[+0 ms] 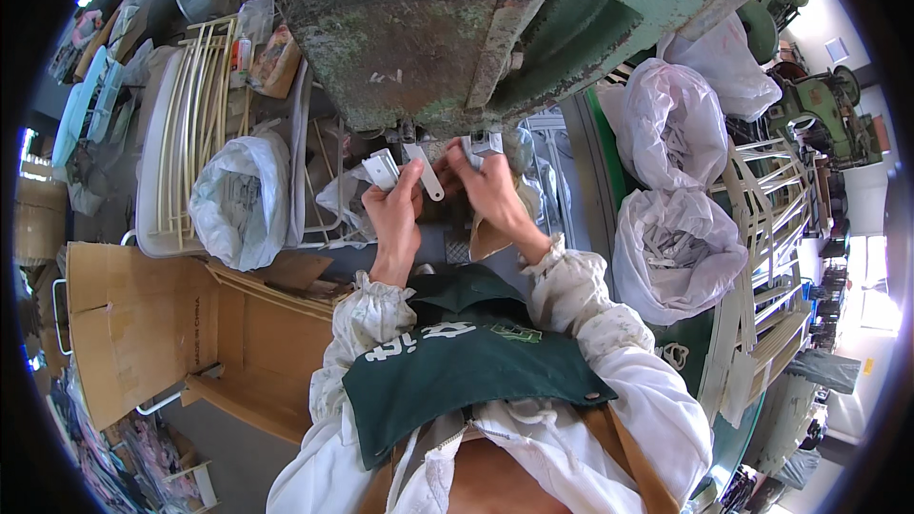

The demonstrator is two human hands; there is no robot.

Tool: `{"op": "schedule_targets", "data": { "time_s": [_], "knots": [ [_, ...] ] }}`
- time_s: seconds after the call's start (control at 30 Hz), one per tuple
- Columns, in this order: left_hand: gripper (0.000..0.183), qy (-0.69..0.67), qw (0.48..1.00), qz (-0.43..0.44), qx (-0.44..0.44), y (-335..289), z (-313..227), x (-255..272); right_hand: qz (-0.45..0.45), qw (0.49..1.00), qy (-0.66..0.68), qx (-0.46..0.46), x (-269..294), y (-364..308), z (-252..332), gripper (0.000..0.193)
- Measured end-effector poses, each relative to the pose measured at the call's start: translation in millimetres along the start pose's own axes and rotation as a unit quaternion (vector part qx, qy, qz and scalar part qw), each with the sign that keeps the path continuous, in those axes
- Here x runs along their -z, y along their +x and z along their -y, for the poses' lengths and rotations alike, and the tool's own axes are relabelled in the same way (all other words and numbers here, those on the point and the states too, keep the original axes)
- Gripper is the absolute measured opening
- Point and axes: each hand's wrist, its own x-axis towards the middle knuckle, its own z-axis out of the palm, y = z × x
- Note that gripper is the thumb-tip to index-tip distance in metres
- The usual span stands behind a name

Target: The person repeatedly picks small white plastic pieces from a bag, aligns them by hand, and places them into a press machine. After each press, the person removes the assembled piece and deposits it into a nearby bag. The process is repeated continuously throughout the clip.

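Note:
Below the heavy green and rust-worn press head, both of my hands are raised close together. My left hand is closed on a small stack of white metal pieces. By its thumb, a flat white strip with a rounded, holed end hangs at a slant; whether the thumb grips it or only touches it is unclear. My right hand has its fingers curled together just right of the strip. Another white metal piece shows behind those fingers, and what they pinch is hidden.
At left, a white plastic bag of small parts stands beside a tray of long pale rods. An open cardboard box sits lower left. Two more bags of white parts stand at right, beside stacked pale frames.

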Motion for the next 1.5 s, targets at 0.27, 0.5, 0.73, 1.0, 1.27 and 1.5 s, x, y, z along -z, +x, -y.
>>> {"op": "schedule_targets", "data": {
  "time_s": [0.27, 0.5, 0.73, 1.0, 1.27, 1.5],
  "knots": [
    [0.018, -0.040, 0.999, -0.015, 0.030, -3, 3, -1, 0.058, 0.824, -0.524, 0.210, 71, 121, -132, 0.023],
    [0.011, -0.025, 0.992, 0.072, 0.102, -12, 3, 15, 0.005, 0.636, -0.703, 0.318, 91, 162, -212, 0.037],
    [0.035, -0.036, 0.985, 0.136, 0.100, -32, -23, 50, 0.149, 0.797, -0.577, 0.097, 84, 163, -177, 0.030],
    [0.033, -0.033, 0.971, 0.219, 0.093, -19, -24, 69, 0.133, 0.772, -0.601, 0.159, 92, 167, -178, 0.029],
    [0.038, 0.142, 0.974, 0.151, 0.089, -13, -26, 77, 0.105, 0.965, -0.179, 0.161, 43, 79, -70, 0.018],
    [0.029, 0.095, 0.962, 0.234, 0.104, -6, -25, 60, 0.081, 0.983, -0.149, -0.076, 8, 46, -2, 0.012]
  ]
}}
